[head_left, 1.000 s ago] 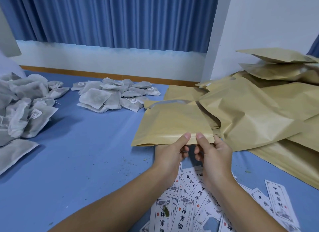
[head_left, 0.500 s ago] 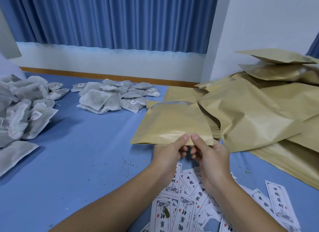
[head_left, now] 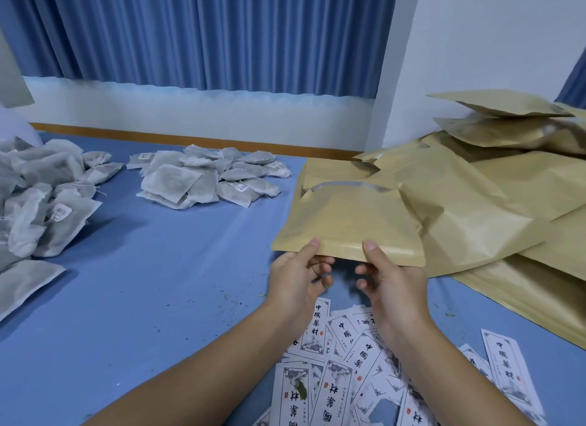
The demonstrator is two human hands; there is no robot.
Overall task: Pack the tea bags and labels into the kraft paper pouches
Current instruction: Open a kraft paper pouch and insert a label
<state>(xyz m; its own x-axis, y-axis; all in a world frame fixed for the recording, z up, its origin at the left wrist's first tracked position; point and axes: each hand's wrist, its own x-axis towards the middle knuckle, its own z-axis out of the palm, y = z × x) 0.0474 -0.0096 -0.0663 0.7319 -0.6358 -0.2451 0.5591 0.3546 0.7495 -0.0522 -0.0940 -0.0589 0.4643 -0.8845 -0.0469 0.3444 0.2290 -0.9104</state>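
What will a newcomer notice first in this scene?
The left hand and the right hand pinch the near edge of a kraft pouch at the centre. A heap of pouches fills the right side, tea bag piles lie at the left, and printed labels lie nearest, under the forearms.

One head-worn camera looks forward and down, close over the blue surface.
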